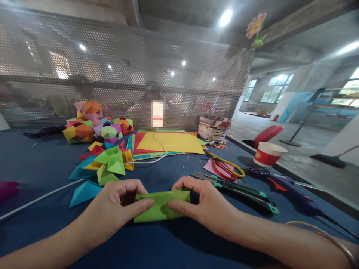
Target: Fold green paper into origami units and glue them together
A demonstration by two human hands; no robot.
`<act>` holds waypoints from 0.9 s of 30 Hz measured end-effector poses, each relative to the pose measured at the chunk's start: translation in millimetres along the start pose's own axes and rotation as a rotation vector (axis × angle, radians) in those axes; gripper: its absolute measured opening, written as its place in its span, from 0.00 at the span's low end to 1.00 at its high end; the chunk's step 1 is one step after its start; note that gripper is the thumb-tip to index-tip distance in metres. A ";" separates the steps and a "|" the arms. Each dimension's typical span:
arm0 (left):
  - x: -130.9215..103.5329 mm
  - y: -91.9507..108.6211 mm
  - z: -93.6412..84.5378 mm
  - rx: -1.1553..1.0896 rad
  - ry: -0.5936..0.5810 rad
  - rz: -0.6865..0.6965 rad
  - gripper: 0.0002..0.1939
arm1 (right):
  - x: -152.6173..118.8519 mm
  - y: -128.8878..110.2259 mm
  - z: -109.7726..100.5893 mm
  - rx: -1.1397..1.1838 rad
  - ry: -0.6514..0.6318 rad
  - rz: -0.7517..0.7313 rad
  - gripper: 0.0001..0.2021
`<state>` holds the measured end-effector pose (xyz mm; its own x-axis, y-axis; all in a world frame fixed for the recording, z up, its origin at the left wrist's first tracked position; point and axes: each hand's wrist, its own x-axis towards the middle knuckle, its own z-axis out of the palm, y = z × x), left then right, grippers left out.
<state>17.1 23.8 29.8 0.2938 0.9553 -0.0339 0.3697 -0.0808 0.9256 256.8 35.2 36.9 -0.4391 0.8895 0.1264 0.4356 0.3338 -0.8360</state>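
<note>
A folded green paper (161, 211) is held level between my two hands, just above the dark blue table. My left hand (123, 201) pinches its left end, thumb in front and fingers behind. At the right end, my right hand (196, 198) grips it the same way. Most fingertips are hidden behind the paper. Folded paper pieces in green (110, 164), blue, yellow and red lie in a loose heap beyond my left hand.
Coloured sheets (174, 143) lie ahead near a woven basket (214, 127). Scissors (224, 168), a cutter (246, 194), a glue gun (291, 190) and a paper cup (269, 154) are at right. Paper balls (106, 132) stand back left; a white cable (42, 198) crosses the left side.
</note>
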 end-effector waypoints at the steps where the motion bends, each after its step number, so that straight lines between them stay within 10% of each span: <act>1: 0.3 0.4 -0.8 -0.003 0.006 0.000 0.23 | 0.9 0.5 -0.5 0.013 -0.002 0.006 0.10; 27: -0.7 5.7 -2.1 0.042 0.046 -0.057 0.24 | 4.8 0.5 -2.3 0.014 -0.012 0.037 0.14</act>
<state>17.1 23.2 35.9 0.2305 0.9707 -0.0676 0.4212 -0.0369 0.9062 256.7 40.4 38.3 -0.4327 0.8971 0.0889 0.4410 0.2966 -0.8471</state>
